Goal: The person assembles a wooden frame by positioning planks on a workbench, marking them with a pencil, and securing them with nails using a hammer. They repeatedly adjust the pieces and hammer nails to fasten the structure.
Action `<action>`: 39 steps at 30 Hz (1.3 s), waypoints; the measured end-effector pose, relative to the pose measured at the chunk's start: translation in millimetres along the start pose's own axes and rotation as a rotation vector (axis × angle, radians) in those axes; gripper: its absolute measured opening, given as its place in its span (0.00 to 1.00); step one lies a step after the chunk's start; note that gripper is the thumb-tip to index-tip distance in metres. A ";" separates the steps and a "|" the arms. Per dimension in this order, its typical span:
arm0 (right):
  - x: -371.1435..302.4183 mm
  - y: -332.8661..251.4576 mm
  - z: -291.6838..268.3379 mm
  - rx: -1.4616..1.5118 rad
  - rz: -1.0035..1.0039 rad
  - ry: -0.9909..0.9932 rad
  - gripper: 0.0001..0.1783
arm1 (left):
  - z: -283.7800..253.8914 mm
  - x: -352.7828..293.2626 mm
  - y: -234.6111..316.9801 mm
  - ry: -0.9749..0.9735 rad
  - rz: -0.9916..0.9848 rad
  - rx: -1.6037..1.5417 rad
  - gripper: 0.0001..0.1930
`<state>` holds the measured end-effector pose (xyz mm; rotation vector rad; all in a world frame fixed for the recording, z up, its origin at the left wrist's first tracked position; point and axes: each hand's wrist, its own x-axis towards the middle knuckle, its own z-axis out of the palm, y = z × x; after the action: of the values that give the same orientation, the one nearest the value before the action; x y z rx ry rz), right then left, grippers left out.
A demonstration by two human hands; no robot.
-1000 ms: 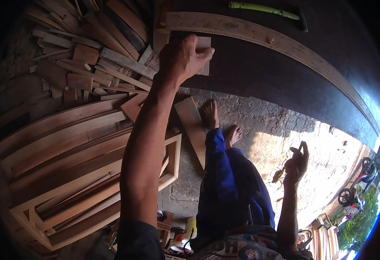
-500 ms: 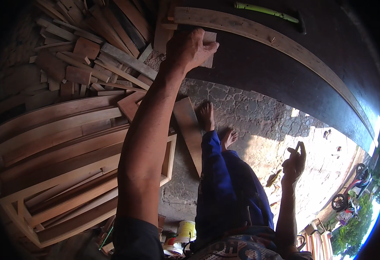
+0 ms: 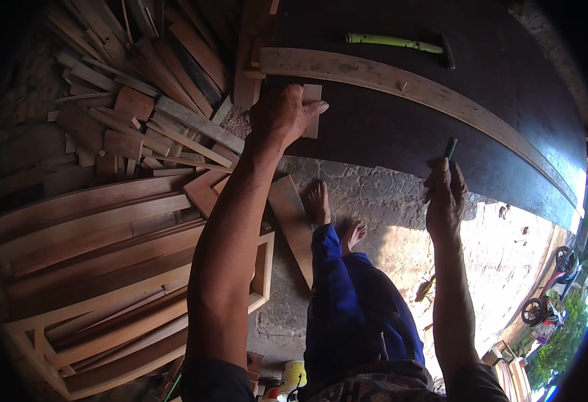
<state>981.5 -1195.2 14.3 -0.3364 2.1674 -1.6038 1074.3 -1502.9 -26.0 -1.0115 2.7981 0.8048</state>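
A small, flat, pale wooden block (image 3: 312, 129) sits at the near left corner of the dark, smooth table (image 3: 367, 141).
My left fingers (image 3: 294, 97) clasp it, thumb across, probably for steadiness; my right fingers (image 3: 457, 182) pinch a slim green rod (image 3: 450, 148) low, perhaps to free its tip. A long brown wooden batten (image 3: 374, 74) and lime-handled hammer (image 3: 394, 42) lie beyond.

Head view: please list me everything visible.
Panel: 1, dark, top
Hammer: 1, green, on panel
Batten: 1, brown, on panel
Block: 1, tan, panel's left end
Stick: 1, green, centre-right
Offcuts: many, brown, upper left
Frames: several, tan, lower left
Plank: 1, brown, floor centre
Bucket: 1, yellow, bottom
Motorcycle: at least 1, red, right
Foliage: some, green, right
Trousers: 1, blue, bottom
Feet: 2, bare, floor
Left hand: 1, holding block
Right hand: 1, holding stick
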 end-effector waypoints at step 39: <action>177.8 -57.6 139.3 -0.496 -0.297 -0.687 0.17 | -10.7 -5.3 16.3 -0.112 -0.068 0.085 0.26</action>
<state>886.7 -1407.8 1.3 -1.2067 1.9644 -0.8421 1069.7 -1494.5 -8.2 -1.0097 2.6640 0.7045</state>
